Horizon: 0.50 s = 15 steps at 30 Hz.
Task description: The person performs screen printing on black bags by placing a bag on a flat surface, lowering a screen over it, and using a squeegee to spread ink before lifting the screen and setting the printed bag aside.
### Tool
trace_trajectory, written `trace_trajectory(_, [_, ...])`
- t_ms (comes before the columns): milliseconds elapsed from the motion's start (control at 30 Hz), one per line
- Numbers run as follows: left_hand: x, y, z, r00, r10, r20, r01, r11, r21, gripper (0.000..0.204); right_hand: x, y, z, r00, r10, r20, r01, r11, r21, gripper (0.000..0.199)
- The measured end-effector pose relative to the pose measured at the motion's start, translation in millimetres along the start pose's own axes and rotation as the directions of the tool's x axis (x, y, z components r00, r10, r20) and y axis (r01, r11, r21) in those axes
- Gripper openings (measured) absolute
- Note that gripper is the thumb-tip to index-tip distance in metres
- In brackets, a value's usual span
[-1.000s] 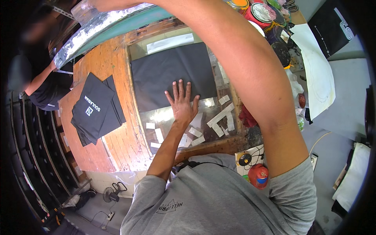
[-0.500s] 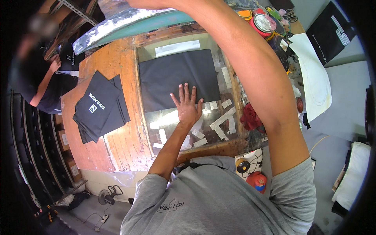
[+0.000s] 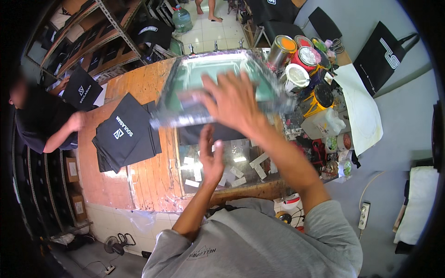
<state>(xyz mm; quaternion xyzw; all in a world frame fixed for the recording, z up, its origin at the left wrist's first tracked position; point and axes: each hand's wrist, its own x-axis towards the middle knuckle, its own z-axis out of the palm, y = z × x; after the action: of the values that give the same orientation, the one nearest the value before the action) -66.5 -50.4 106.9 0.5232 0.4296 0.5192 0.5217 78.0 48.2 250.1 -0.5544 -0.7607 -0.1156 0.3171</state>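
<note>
A screen-printing frame with green mesh is down over the glass-topped part of the worktable, tilted and blurred. Above its mesh is my right hand, smeared by motion, its fingers spread with nothing visible in them. My left hand is raised just in front of the frame's near edge, palm turned inward, fingers stretched, holding nothing. Beneath the frame, a strip of flat black fabric shows; the rest of it is hidden. To the left lies a loose stack of black printed bags on the wooden tabletop.
Paint cans and tubs crowd the table's right side. White tape pieces stick to the glass. At the left, a co-worker holds a black bag. Metal shelving stands behind, and a fan on the floor.
The frame has swung down from its raised position and covers most of the black fabric. My left hand has lifted off the fabric and drawn nearer. My right hand has come down with the frame.
</note>
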Motion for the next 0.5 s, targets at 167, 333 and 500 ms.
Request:
trace_trajectory(167, [-27, 7, -31, 0.706, -0.701, 0.103, 0.565, 0.47, -0.678, 0.063, -120, -14, 62, 0.954, 0.075, 0.291, -0.06, 0.996, -0.062, 0.064])
trace_trajectory(333, [-20, -37, -29, 0.597, -0.801, 0.043, 0.643, 0.445, -0.623, 0.099, -155, -5, 100, 0.923, 0.158, 0.351, -0.143, 0.987, -0.069, 0.078])
trace_trajectory(500, [-20, -53, -29, 0.516, -0.855, -0.057, 0.606, 0.412, -0.68, 0.08, -169, -11, 107, 0.856, 0.152, 0.495, -0.159, 0.987, -0.029, 0.073])
